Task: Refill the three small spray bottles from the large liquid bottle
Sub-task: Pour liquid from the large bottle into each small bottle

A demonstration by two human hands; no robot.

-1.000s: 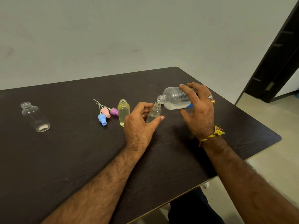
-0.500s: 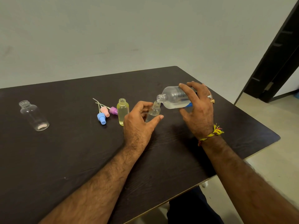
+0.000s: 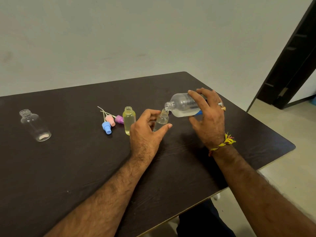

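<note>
**Large bottle tipped over a small spray bottle**

At the far left of the dark wooden table [image 3: 68, 168] an empty clear spray bottle [image 3: 35, 124] stands uncapped, well apart from everything else. Toward the middle lie three loose spray heads close together with their thin dip tubes pointing away: a blue spray head [image 3: 106, 127], a pink spray head [image 3: 110, 120] and a purple spray head [image 3: 119, 119]. Just to their right stands a yellowish filled spray bottle [image 3: 129, 120], open at the top, right beside the left hand.

The left hand [image 3: 145, 132] rests on the table with fingers and thumb curled around a small clear spray bottle [image 3: 161, 119], grasping it upright. Its open neck sits directly beneath the mouth of the large liquid bottle [image 3: 182, 105].

The right hand [image 3: 207, 117] grips that large bottle around its body, holding it tilted nearly on its side in the air, mouth pointing left and down. Clear liquid pools along its lower side. Two rings show on a finger, and a yellow thread bracelet [image 3: 222, 144] circles the wrist.
</note>
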